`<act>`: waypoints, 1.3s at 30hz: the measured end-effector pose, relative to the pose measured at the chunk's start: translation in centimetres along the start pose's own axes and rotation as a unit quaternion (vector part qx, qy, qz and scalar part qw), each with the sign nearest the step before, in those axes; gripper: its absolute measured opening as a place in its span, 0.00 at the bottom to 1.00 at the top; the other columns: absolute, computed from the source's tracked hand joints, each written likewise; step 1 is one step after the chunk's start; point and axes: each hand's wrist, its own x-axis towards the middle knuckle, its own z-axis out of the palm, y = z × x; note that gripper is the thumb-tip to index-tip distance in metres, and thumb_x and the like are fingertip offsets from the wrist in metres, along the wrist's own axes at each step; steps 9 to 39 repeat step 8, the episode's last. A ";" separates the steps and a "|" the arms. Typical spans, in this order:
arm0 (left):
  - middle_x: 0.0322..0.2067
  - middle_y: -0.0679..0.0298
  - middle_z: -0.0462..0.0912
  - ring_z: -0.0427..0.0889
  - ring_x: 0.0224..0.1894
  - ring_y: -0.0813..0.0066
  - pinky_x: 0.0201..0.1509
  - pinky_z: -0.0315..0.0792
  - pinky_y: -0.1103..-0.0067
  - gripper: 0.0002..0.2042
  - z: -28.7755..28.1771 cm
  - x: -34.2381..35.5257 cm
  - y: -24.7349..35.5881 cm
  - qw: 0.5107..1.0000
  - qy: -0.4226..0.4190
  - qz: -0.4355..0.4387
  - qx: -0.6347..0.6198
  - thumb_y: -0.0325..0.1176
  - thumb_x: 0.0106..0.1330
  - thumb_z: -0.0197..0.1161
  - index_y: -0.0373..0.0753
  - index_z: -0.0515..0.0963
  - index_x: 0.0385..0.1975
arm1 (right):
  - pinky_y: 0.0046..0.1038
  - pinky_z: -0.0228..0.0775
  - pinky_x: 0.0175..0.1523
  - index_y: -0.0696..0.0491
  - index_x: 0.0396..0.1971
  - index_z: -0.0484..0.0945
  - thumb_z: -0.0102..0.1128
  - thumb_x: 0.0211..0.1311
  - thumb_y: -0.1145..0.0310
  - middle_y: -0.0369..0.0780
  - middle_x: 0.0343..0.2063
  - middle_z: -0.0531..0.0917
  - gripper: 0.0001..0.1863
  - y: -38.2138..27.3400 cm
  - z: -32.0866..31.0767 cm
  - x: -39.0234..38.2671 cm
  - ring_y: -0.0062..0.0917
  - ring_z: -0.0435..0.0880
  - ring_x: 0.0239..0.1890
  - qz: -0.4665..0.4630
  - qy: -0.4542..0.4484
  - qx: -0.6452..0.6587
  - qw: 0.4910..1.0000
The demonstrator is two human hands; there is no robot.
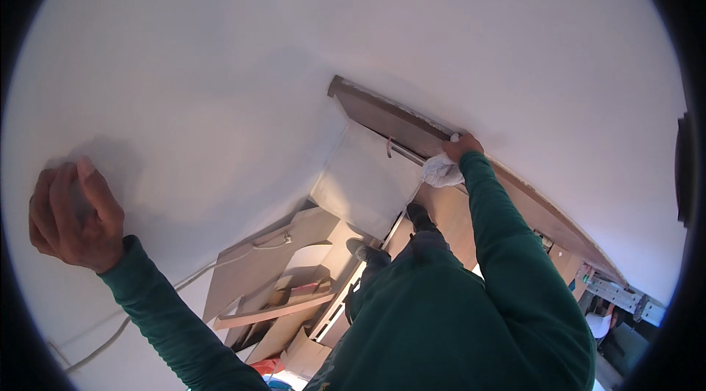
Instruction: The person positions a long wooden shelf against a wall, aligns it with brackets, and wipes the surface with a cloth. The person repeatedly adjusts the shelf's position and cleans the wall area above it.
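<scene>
Against the pale wall (220, 97) at the far left rests my left hand (77, 218). Its fingers are loosely bent, the thumb stands apart from them, and nothing shows in it. My right hand (462, 145) is at the top edge of a brown wooden board (390, 119) that runs along the right-hand wall. A bunched white cloth (442, 171) hangs below that hand, gripped in its fingers. The fingertips are partly hidden by the hand itself. A rough whitish line follows the joint between board and wall.
Below, my feet (358, 248) stand on narrow edges of cabinet-like woodwork. Loose wooden boards (283, 310) lean in a heap at the lower left, near a pale cable (118, 332) along the wall. A metal ladder-like piece (625, 299) shows at the lower right.
</scene>
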 end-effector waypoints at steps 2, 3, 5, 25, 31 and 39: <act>0.34 0.66 0.88 0.85 0.40 0.70 0.50 0.67 0.73 0.07 0.0 0.1 0.2 1.000 -0.003 -0.001 0.005 0.40 0.56 0.71 0.45 0.84 0.26 | 0.38 0.71 0.63 0.58 0.55 0.78 0.61 0.51 0.45 0.53 0.53 0.81 0.37 0.6 0.7 0.0 0.44 0.81 0.56 -0.026 0.040 -0.009 0.999; 0.34 0.66 0.88 0.85 0.40 0.70 0.50 0.67 0.73 0.07 0.1 0.0 0.1 1.000 -0.005 0.002 0.008 0.40 0.56 0.71 0.45 0.84 0.26 | 0.38 0.71 0.63 0.59 0.55 0.77 0.61 0.51 0.45 0.54 0.53 0.81 0.38 0.5 1.1 -0.1 0.45 0.81 0.56 -0.039 0.059 -0.014 0.997; 0.34 0.66 0.88 0.85 0.40 0.70 0.50 0.67 0.72 0.08 0.1 -0.3 -0.1 1.000 -0.012 0.011 0.012 0.40 0.56 0.72 0.45 0.84 0.26 | 0.38 0.70 0.64 0.59 0.58 0.75 0.60 0.52 0.44 0.54 0.54 0.81 0.40 0.1 0.0 -1.0 0.45 0.80 0.57 -0.081 0.005 -0.019 0.997; 0.33 0.66 0.88 0.85 0.40 0.70 0.50 0.67 0.72 0.08 0.0 -0.6 -0.3 1.000 -0.025 0.007 0.008 0.40 0.55 0.72 0.44 0.85 0.27 | 0.37 0.67 0.67 0.54 0.66 0.67 0.61 0.51 0.42 0.54 0.58 0.77 0.45 -2.5 1.4 0.2 0.45 0.77 0.60 -0.156 0.007 -0.017 0.988; 0.33 0.66 0.88 0.85 0.40 0.70 0.50 0.67 0.72 0.08 0.0 -0.6 -0.3 1.000 -0.025 0.007 0.008 0.40 0.55 0.72 0.44 0.85 0.27 | 0.37 0.67 0.67 0.54 0.66 0.67 0.61 0.51 0.42 0.54 0.58 0.77 0.45 -2.5 1.4 0.2 0.45 0.77 0.60 -0.156 0.007 -0.017 0.988; 0.33 0.66 0.88 0.85 0.40 0.70 0.50 0.67 0.72 0.08 0.0 -0.6 -0.3 1.000 -0.025 0.007 0.008 0.40 0.55 0.72 0.44 0.85 0.27 | 0.37 0.67 0.67 0.54 0.66 0.67 0.61 0.51 0.42 0.54 0.58 0.77 0.45 -2.5 1.4 0.2 0.45 0.77 0.60 -0.156 0.007 -0.017 0.988</act>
